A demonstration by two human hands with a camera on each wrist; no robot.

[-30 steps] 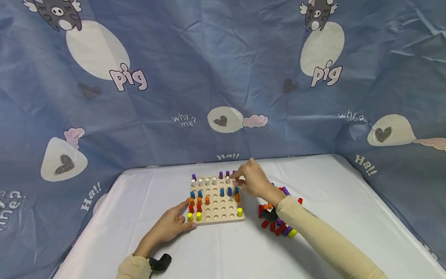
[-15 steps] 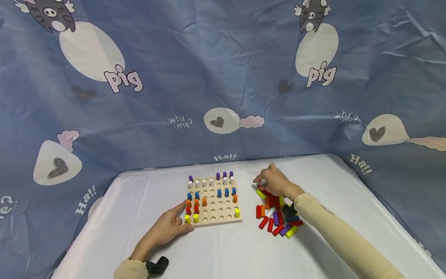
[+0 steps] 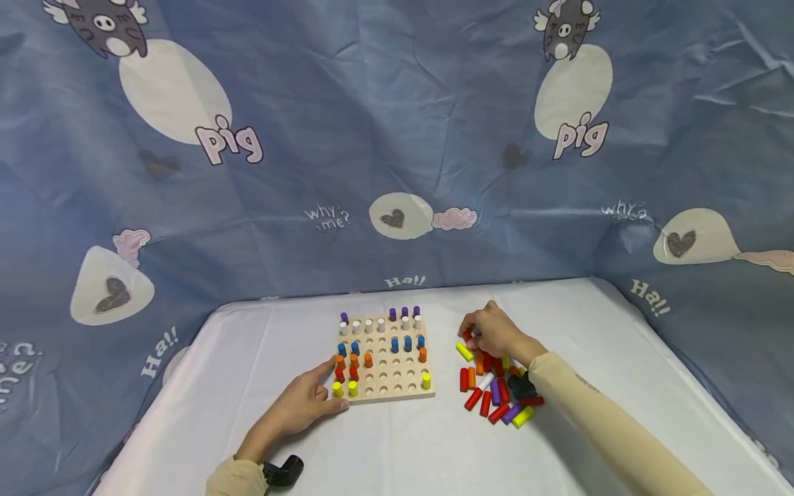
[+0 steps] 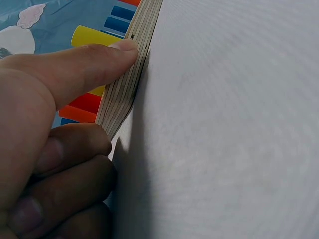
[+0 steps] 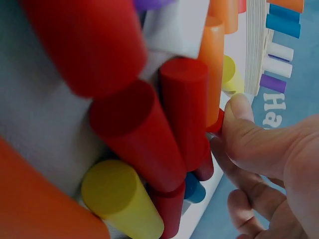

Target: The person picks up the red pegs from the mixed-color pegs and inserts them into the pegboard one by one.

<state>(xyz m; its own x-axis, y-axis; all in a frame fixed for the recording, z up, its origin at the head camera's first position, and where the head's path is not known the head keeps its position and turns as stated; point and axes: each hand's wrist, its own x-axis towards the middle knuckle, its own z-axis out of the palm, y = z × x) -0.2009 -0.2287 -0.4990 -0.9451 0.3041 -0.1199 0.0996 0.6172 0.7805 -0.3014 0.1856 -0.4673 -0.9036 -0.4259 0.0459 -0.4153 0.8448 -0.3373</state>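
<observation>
My left hand [image 3: 300,401] holds the near-left corner of the wooden pegboard [image 3: 397,397], index finger at its left side. In the left wrist view, this hand's [image 4: 60,114] thumb presses the board's layered edge [image 4: 118,99] and the other fingers are curled. Coloured pegs stand upright in rows, with many holes bare. At the far-left edge of the loose pegs, my right hand [image 3: 496,334] pinches a red peg [image 3: 466,335]. In the right wrist view, that red peg [image 5: 217,123] is mostly hidden behind the right hand's [image 5: 279,164] thumb and an orange peg.
Loose red, orange, yellow, purple and white pegs lie right of the board, including a white peg [image 3: 486,381] and a yellow peg [image 3: 523,417]. They rest on a white-covered table [image 3: 397,448]. A blue printed cloth [image 3: 397,262] hangs behind it.
My right hand has moved right from the board's far-right corner to the loose pegs, and its fingers have closed on a red peg. My left hand has stayed at the board's corner.
</observation>
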